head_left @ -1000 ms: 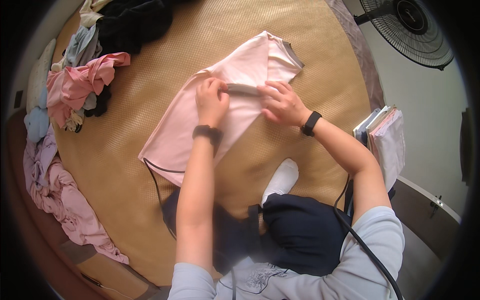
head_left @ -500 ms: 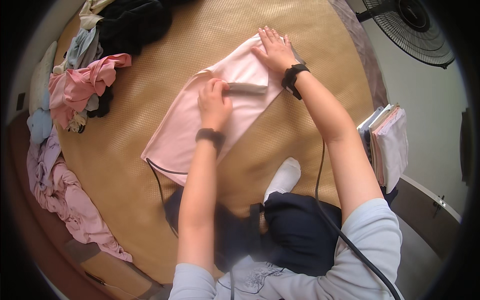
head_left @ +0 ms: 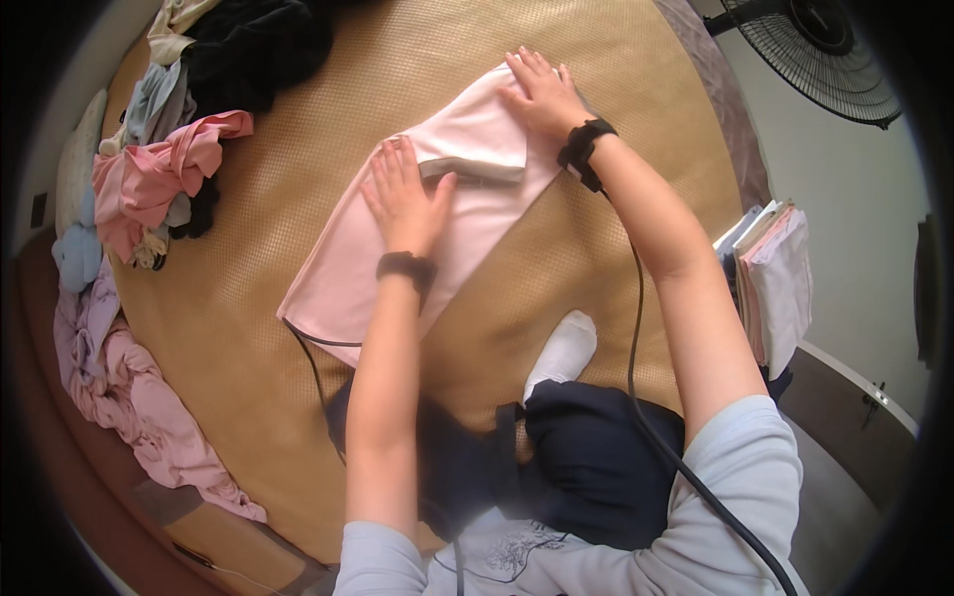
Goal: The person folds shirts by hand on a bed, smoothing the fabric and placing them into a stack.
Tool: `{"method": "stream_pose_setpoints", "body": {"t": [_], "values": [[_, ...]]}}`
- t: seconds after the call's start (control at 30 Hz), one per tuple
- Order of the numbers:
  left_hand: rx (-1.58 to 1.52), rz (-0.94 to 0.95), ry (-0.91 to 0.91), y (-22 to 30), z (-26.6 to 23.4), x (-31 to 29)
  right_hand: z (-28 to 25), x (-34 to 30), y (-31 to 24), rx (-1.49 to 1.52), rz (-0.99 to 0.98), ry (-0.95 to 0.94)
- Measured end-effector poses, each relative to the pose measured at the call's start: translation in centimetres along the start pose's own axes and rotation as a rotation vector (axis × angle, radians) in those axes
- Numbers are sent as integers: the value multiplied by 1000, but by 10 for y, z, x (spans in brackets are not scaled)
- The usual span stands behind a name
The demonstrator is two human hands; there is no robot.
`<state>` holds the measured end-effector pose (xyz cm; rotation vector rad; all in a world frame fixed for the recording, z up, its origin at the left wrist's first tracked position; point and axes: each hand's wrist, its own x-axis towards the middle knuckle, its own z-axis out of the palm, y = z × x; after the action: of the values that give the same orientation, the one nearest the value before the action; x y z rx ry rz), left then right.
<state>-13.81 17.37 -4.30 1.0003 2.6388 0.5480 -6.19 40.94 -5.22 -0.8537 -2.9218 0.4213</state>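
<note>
A pale pink garment lies folded on the woven tan mat, with a lighter flap edged by a grey band turned over on its upper part. My left hand rests flat on the cloth beside the left end of that band, fingers spread toward the far edge. Flat on the garment's far right corner lies my right hand, its fingers stretched out. Neither hand grips anything. Each wrist wears a black band, and dark cables run along the arms; one crosses the garment's near corner.
Crumpled clothes, including a pink one and a black one, lie at the far left. More pink cloth trails along the left edge. A stack of folded clothes stands right, below a fan. My socked foot is near.
My left hand has let go of the grey-banded edge, moved slightly up and left, and flattened with fingers spread. My right hand has stayed nearly in place.
</note>
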Motion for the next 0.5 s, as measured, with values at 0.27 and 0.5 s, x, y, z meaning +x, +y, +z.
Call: {"method": "stream_pose_setpoints", "body": {"t": [0.27, 0.5], "values": [[-17, 56, 29, 3, -11, -6, -34, 4, 22, 267, 387, 141], [91, 572, -104, 31, -5, -30, -54, -8, 48, 663, 527, -218]]}}
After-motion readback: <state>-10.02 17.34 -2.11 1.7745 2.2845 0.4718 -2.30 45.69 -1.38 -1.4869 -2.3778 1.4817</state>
